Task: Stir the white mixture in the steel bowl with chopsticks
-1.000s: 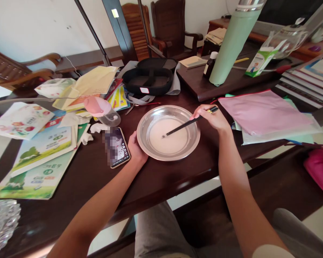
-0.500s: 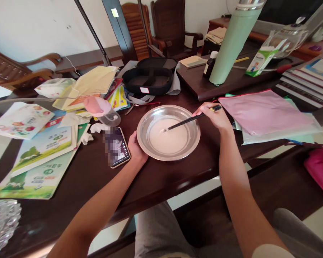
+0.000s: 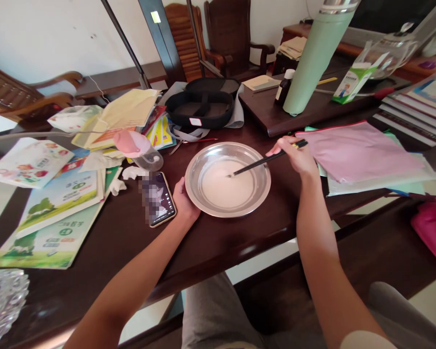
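A round steel bowl (image 3: 203, 156) with white batter in its bottom stands on the dark wooden table (image 3: 218, 237). My right hand (image 3: 296, 156) is closed on black chopsticks (image 3: 258, 164), whose tips dip into the batter right of the bowl's middle. My left hand (image 3: 183, 200) rests against the bowl's left rim; its fingers are hidden under the rim. A phone (image 3: 157, 198) with a lit screen lies just left of that hand.
Picture books (image 3: 54, 203), papers and a pink-lidded cup (image 3: 138, 148) crowd the left side. A black case (image 3: 202, 107) sits behind the bowl. A pink zip pouch (image 3: 359, 150) lies on the right. A green flask (image 3: 312, 58), a small bottle and a carton stand on a raised board.
My right hand has shifted right and slightly up, drawing the chopstick tips from the bowl's left-centre toward its right side. The left hand and the bowl have stayed put.
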The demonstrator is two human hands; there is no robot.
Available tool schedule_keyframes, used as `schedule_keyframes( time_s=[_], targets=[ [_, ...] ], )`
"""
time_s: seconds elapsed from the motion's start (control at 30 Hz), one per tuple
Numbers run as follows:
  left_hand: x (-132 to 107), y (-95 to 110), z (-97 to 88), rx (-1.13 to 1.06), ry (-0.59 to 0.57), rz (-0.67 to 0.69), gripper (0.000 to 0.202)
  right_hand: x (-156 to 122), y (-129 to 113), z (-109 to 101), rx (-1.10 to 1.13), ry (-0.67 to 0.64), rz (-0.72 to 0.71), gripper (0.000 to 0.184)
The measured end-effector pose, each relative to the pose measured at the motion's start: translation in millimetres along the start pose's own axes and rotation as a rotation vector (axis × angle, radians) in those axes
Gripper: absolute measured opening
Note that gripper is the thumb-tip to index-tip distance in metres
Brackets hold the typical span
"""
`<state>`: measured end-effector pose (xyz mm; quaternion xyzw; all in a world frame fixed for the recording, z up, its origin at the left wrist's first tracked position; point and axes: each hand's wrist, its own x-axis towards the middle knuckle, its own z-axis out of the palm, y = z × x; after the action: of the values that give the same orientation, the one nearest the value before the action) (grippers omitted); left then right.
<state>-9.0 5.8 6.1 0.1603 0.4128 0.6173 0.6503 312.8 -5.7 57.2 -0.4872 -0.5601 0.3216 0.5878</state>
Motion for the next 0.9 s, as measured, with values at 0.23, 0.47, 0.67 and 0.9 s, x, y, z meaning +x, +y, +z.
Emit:
schedule_keyframes(
  time_s=[0.23,0.47,0.67,0.9],
  targets=[
    [-1.0,0.7,1.3,-0.007,0.009,-0.005,0.025,-0.6,-1.7,7.2,0.030,-0.164,0.019,0.052],
    [-3.3,2.2,5.0,-0.024,0.039,-0.007,0.024,0.2,3.0,-2.7,0.031,0.072,-0.019,0.053],
    [-3.5,2.3,4.7,-0.017,0.032,-0.023,0.025,-1.3,-2.6,9.3,0.044,-0.176,0.035,0.053],
    [-2.6,1.8,3.7,-0.025,0.021,-0.023,0.023,0.7,2.6,-1.9,0.021,0.072,-0.002,0.055]
  ],
)
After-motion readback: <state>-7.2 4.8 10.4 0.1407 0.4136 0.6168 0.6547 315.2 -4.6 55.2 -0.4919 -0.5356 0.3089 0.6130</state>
